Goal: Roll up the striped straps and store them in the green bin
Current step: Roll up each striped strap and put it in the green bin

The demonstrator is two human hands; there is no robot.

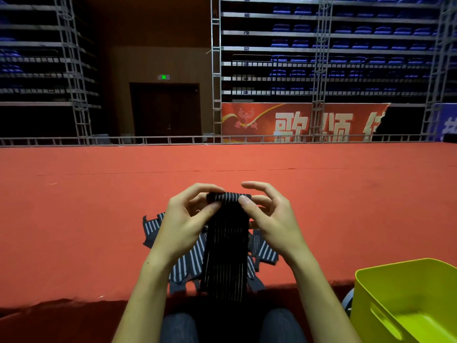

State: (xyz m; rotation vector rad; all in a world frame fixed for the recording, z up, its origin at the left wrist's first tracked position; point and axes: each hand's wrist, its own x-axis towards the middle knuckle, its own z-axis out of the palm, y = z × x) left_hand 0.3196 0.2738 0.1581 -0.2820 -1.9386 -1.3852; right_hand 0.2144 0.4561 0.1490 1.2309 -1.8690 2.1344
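Pinching one strap [226, 243]: left hand [183, 224], right hand [269, 219]; perhaps five more straps [183, 263]; one green bin [405, 293].

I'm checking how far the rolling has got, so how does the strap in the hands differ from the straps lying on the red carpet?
The held strap is pinched by the left hand and right hand, its top rolled, the rest hanging; the pile of straps lies flat and unrolled. The held strap looks darker, with thinner stripes. Both are striped, and outside the green bin.
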